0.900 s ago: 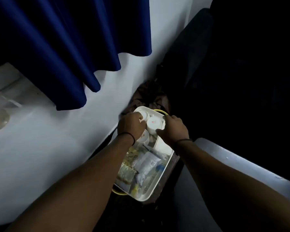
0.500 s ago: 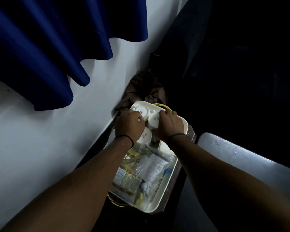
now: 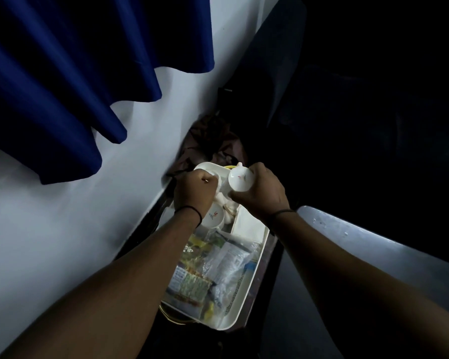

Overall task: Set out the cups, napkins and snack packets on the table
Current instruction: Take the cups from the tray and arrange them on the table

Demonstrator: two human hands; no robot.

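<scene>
Cups are being lifted from the tray (image 3: 246, 301) — right hand (image 3: 262, 193) curls around a white cup (image 3: 240, 179); left hand (image 3: 193, 194) pinches another, mostly hidden, leaving snack packets (image 3: 213, 265) behind.

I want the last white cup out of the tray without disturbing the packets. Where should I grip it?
Grip the white cup round its side wall, coming straight down from above: it sits bottom-up in the tray, base showing. Its handle is hard to make out.

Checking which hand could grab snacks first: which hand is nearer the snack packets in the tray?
Left. The left hand sits just beyond the snack packets, over a cup; the right hand holds a cup farther off.
</scene>
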